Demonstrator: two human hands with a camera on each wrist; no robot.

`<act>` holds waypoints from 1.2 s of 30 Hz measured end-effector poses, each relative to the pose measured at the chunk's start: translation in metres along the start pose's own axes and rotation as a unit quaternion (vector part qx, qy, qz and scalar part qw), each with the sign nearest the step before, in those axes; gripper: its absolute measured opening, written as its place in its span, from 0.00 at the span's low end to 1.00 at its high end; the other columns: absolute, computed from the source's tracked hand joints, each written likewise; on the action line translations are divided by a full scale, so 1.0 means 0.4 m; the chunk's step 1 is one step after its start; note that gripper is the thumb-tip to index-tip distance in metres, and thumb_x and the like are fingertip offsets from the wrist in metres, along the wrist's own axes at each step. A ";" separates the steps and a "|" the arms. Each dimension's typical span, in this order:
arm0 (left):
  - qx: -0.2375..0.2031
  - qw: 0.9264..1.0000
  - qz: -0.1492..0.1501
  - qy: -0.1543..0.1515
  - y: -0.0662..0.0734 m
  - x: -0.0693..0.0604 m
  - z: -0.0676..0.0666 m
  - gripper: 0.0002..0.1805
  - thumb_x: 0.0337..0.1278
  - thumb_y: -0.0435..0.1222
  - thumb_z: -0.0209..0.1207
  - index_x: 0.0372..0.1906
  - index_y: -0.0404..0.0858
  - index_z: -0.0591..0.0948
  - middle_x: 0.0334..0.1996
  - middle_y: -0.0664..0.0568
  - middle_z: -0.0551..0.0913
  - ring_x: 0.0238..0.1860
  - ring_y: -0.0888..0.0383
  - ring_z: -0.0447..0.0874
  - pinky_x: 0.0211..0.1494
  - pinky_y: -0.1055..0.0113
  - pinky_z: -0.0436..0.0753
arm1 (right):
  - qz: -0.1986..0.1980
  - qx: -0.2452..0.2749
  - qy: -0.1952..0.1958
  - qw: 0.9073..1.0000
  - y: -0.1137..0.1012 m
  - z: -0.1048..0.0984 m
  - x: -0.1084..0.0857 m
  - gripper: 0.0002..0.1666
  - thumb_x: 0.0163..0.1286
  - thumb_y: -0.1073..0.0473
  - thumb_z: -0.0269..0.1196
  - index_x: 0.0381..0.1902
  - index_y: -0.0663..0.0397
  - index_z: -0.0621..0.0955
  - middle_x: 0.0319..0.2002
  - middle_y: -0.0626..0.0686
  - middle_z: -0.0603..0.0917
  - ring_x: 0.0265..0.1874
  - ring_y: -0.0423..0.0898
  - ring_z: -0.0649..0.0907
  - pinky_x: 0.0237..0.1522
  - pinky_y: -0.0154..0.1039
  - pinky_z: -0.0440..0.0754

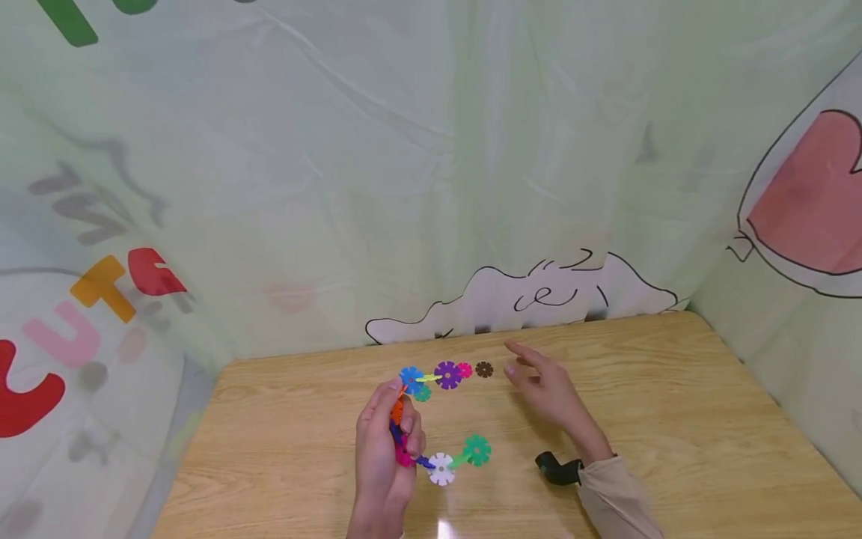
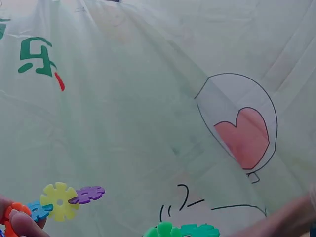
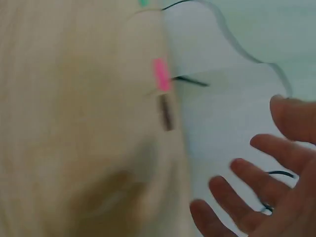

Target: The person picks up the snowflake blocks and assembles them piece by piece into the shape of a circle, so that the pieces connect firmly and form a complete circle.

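Supporting bench (image 1: 283, 434): pale wood grain.
Left hand (image 1: 378, 449): fingers curled round the middle of a multicoloured chain (image 1: 434, 474) of notched, flower-shaped plastic discs.
Right hand (image 1: 548, 391): fingers spread loosely, near a small brown notched plastic disc (image 1: 484, 364).
Chain: held above the bench, bowed open, purple disc (image 1: 441, 377) one end, green disc (image 1: 471, 454) the other.
Loose on bench: brown, pink disc (image 1: 465, 366), teal disc (image 1: 423, 397).

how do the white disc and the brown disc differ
The white disc is pale, the brown disc dark. The white disc is linked into the chain that the left hand grips; the brown disc lies unlinked on the table. In the head view, the white disc looks larger than the brown disc. Both are round with notched edges.
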State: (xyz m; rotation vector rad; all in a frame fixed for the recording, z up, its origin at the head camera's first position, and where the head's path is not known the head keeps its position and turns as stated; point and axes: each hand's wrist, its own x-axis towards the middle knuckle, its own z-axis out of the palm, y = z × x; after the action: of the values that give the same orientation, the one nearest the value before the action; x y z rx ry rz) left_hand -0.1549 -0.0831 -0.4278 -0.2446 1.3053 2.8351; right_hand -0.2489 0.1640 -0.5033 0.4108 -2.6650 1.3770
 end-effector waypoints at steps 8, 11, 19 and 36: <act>-0.008 1.000 -0.007 -0.003 -0.005 0.001 0.002 0.12 0.79 0.46 0.59 0.36 0.46 0.74 0.16 0.63 0.70 0.12 0.69 0.68 0.15 0.80 0.63 | -0.058 -0.128 -0.126 0.982 0.042 0.089 -0.014 0.29 0.82 0.59 0.58 0.75 0.65 0.72 0.78 0.66 0.69 0.79 0.76 0.60 0.75 0.79 0.60; -0.006 1.000 -0.006 -0.001 -0.004 0.001 0.003 0.12 0.79 0.46 0.59 0.36 0.46 0.75 0.16 0.63 0.70 0.12 0.69 0.68 0.15 0.80 0.63 | -0.036 -0.153 -0.108 0.982 0.030 0.085 -0.015 0.23 0.77 0.61 0.65 0.66 0.62 0.82 0.69 0.63 0.81 0.73 0.72 0.72 0.73 0.72 0.70; -0.008 1.000 -0.003 -0.006 -0.004 0.003 -0.003 0.13 0.79 0.46 0.58 0.35 0.46 0.74 0.16 0.63 0.71 0.12 0.69 0.68 0.15 0.80 0.64 | 0.025 -0.177 -0.046 0.983 0.012 0.073 -0.002 0.07 0.62 0.66 0.77 0.31 0.52 0.88 0.29 0.47 0.87 0.29 0.41 0.81 0.35 0.41 0.83; -0.006 1.000 0.006 0.000 -0.002 0.010 -0.006 0.13 0.80 0.45 0.57 0.35 0.47 0.74 0.16 0.63 0.71 0.13 0.70 0.69 0.15 0.81 0.66 | 0.083 -0.134 -0.109 0.982 0.020 0.047 -0.004 0.16 0.59 0.63 0.80 0.35 0.55 0.81 0.31 0.49 0.79 0.31 0.44 0.76 0.34 0.40 0.76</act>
State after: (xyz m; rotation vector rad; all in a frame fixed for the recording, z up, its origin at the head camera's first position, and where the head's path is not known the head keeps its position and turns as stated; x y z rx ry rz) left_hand -0.1586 -0.0848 -0.4306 -0.2374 1.2946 2.8529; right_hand -0.2491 0.1535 -0.5208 0.3346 -3.0727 1.0396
